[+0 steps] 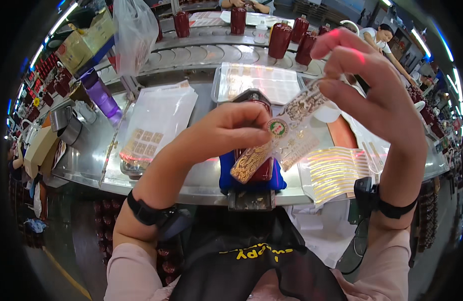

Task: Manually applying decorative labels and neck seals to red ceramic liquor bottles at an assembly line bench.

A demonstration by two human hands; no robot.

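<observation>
A long transparent decal strip (302, 106) with ornate gold pattern and a round green-and-white emblem stretches between my two hands. My left hand (229, 128) pinches it beside the emblem, thumb against forefinger. Raised to the right, my right hand (369, 90) pinches the far end between thumb and fingers. Behind the strip, a dark red glossy bottle (264, 173) rests on a blue cloth pad (226, 173) above a metal stand (251, 200). My left hand and the strip cover much of the bottle. Another piece with gold print (299, 149) shows just below the strip.
A sheet of gold stripes (336, 173) lies right. Left are white sheets (163, 108), square gold labels (143, 142) and a purple bottle (102, 95). A label tray (259, 80) sits before the conveyor (201, 56), which carries dark red bottles (280, 41). Co-workers (382, 39) are beyond.
</observation>
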